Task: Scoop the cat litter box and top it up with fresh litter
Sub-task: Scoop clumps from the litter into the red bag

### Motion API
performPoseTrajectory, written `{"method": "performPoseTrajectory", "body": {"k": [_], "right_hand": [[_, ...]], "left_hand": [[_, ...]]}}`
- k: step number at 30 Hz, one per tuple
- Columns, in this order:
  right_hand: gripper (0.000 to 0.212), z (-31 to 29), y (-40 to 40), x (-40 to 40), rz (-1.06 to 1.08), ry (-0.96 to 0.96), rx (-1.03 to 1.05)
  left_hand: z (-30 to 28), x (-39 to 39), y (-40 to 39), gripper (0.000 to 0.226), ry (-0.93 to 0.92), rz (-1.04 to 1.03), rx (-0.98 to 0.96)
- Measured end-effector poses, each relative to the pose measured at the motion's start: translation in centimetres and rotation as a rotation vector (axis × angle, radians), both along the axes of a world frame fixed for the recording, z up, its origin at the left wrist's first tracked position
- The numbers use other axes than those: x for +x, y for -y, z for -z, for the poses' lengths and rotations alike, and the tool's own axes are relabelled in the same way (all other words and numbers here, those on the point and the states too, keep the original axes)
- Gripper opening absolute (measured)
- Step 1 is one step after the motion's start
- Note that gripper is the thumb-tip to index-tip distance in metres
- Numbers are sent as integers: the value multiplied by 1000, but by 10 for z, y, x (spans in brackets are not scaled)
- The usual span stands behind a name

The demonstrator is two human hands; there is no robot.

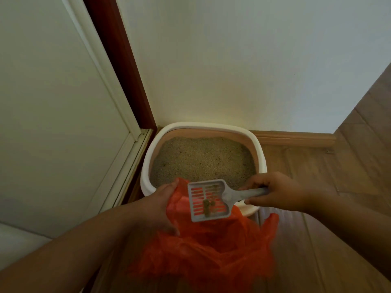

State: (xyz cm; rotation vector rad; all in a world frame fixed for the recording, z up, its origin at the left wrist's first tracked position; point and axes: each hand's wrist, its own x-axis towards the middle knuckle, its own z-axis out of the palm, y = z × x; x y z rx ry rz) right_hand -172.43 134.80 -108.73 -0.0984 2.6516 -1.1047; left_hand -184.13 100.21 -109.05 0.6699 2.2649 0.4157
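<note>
Right hand [279, 192] fingers clamp the scoop [208, 200], clumps aboard, left hand [163, 205] fingers holding the orange bag [211, 246] open beneath: tip next.

Right hand [279, 193] gripping grey scoop [208, 200] with clumps over orange bag [203, 246], left hand [163, 208] holding bag, litter box [259, 149] behind
</note>
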Motion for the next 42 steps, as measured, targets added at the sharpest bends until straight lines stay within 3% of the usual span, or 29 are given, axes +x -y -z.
{"method": "performPoseTrajectory", "body": {"k": [4, 12, 27, 33, 39, 42], "right_hand": [[14, -1, 15, 0, -185, -33, 98], [29, -7, 37, -8, -518, -172, 580], [28, -6, 37, -9, -468, -186, 474], [25, -6, 34, -9, -367, -106, 330], [18, -2, 1, -9, 211, 67, -211], [14, 7, -10, -13, 410, 65, -230]], "left_hand": [[0, 3, -3, 150, 18, 11, 10], [2, 1, -3, 150, 26, 16, 22], [1, 1, -3, 145, -29, 22, 6], [2, 0, -2, 144, -46, 19, -5], [4, -2, 8, 132, -86, 19, -90], [7, -4, 13, 125, -74, 37, -93]]}}
